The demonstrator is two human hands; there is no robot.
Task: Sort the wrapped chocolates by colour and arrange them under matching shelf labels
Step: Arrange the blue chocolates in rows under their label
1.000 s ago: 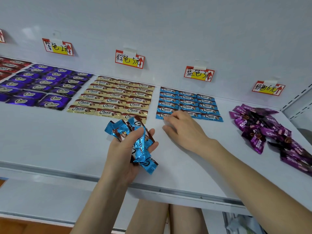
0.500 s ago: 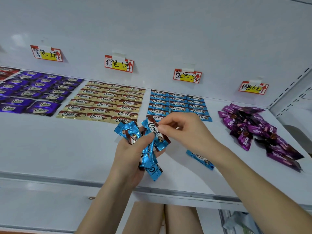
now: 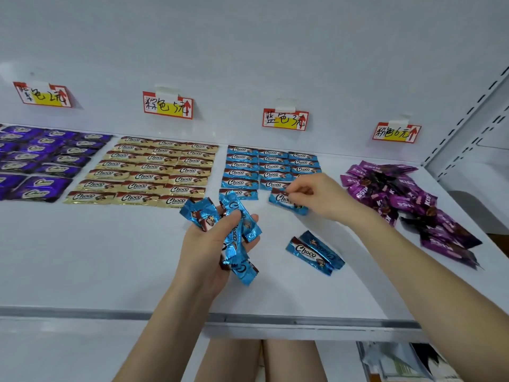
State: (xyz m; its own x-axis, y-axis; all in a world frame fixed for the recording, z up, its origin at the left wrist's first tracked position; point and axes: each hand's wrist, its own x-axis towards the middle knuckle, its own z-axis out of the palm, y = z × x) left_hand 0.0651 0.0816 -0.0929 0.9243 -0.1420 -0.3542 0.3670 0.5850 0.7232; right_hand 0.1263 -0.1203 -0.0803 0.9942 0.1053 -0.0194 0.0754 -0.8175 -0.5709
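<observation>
Our right hand point(image 3: 322, 197) pinches one blue chocolate point(image 3: 286, 204) by its upper edge, at the front of the blue rows point(image 3: 272, 166), likely to extend the grid under the blue label point(image 3: 285, 120). Our left hand point(image 3: 209, 249) grips a bunch of blue bars point(image 3: 234, 232) as ready supply. Two loose blue bars point(image 3: 314, 252) lie on the shelf point(image 3: 110, 257) nearby. The pink pile point(image 3: 407, 199) sits heaped, apparently unsorted, to the right.

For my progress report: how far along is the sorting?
Done: purple rows and gold rows; blue rows partly laid. In hand: the right hand pinches one blue chocolate there; the left hand grips a blue bunch. Left: two loose blue chocolates, and the unsorted magenta heap.
</observation>
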